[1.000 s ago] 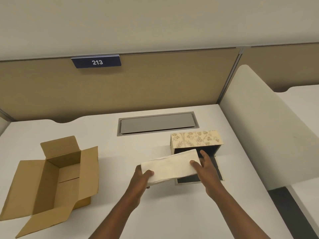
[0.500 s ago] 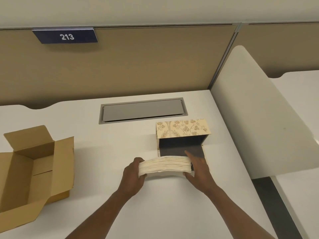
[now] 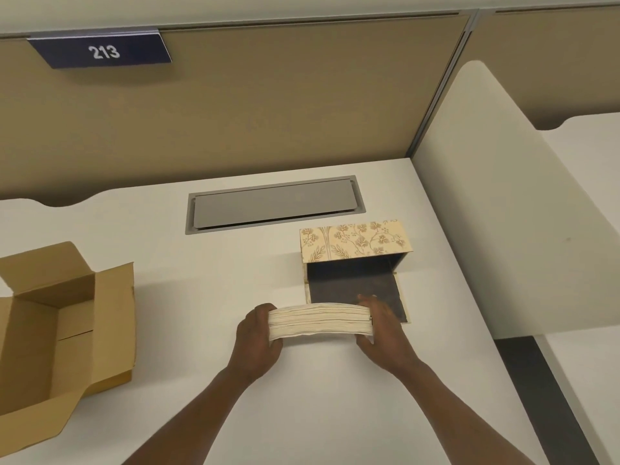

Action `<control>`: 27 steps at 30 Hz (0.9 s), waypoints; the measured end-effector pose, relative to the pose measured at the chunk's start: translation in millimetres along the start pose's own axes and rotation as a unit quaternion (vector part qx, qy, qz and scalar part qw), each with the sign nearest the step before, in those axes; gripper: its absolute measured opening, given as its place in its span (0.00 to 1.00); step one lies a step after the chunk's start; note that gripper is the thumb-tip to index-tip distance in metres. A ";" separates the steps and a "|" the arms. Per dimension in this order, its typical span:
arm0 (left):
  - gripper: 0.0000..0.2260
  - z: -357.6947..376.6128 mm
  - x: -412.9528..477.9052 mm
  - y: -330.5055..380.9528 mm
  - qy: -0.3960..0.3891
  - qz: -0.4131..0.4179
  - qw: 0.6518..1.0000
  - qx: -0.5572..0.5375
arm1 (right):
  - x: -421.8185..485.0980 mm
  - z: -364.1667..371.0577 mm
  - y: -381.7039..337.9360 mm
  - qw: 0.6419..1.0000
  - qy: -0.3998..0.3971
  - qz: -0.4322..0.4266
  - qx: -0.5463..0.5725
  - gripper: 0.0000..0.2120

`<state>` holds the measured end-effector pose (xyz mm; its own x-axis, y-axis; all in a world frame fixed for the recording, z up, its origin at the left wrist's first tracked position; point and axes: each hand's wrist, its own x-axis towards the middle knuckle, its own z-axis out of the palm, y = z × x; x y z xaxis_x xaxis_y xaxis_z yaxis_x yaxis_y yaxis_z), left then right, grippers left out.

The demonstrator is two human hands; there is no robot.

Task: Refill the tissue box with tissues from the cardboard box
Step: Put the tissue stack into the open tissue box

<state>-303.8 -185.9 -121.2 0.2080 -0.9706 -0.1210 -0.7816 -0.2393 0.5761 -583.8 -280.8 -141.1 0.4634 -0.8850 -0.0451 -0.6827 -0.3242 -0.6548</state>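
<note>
tissue stack [image 3: 320, 322] | left hand [image 3: 256, 333], right hand [image 3: 382, 332] clamp its ends | before open tissue box [image 3: 355, 263]

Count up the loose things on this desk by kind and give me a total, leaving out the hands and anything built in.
Cardboard box, open and brown: 1
Tissue box, floral, lying open: 1
Tissue stack, white, held between left hand and right hand: 1
Total: 3
</note>
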 end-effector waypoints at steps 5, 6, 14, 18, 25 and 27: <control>0.19 -6.7 10.4 3.4 -0.001 0.017 0.998 -0.059 | 4.6 -19.6 -2.0 0.989 -0.044 0.081 0.117 0.26; 0.19 -8.4 13.0 6.0 -0.014 0.003 0.996 -0.082 | 6.5 -27.1 -1.8 0.986 -0.046 0.093 0.134 0.24; 0.16 0.9 47.4 41.4 -0.129 -0.220 0.900 -0.353 | 31.3 -73.6 18.1 0.915 -0.024 0.262 0.305 0.13; 0.16 17.8 68.6 53.6 -0.144 -0.305 0.849 -0.406 | 46.1 -77.7 32.9 0.890 -0.018 0.338 0.306 0.14; 0.15 33.9 82.7 60.8 -0.140 -0.341 0.835 -0.408 | 57.6 -76.8 36.2 0.885 -0.015 0.371 0.280 0.10; 0.14 34.7 85.0 62.7 -0.134 -0.342 0.839 -0.401 | 58.6 -75.7 37.2 0.888 -0.017 0.372 0.270 0.08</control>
<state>-355.6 -284.3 -123.4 0.2238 -0.6091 -0.7609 0.1364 -0.7534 0.6432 -624.8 -369.9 -111.0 0.0197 -0.7737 -0.6333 -0.4416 0.5615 -0.6998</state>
